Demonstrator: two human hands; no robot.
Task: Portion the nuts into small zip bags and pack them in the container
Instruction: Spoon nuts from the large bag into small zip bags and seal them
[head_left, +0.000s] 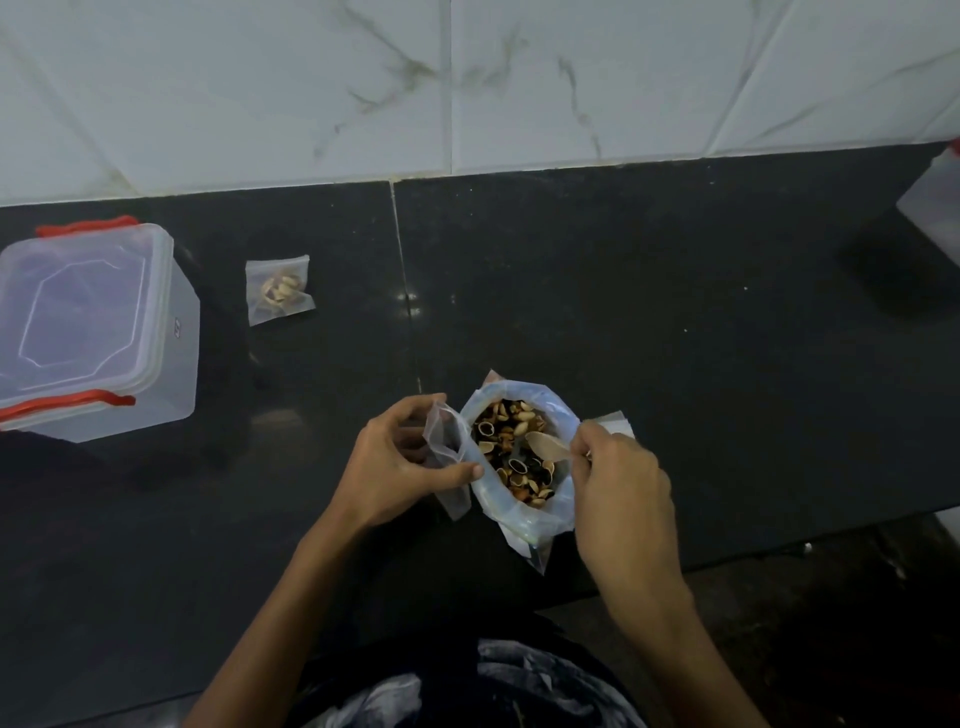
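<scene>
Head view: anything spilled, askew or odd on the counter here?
No spill shows. One oddity: the container has its lid on, red clips up, while a filled small zip bag lies outside beside it. The big bag seems to hold mostly open shells; whether whole nuts remain is unclear.

A small mark on the container (177, 328) is too blurred to read.

Container (98, 327) cut by left edge; white object (935, 202) cut by right edge, unidentifiable.
</scene>
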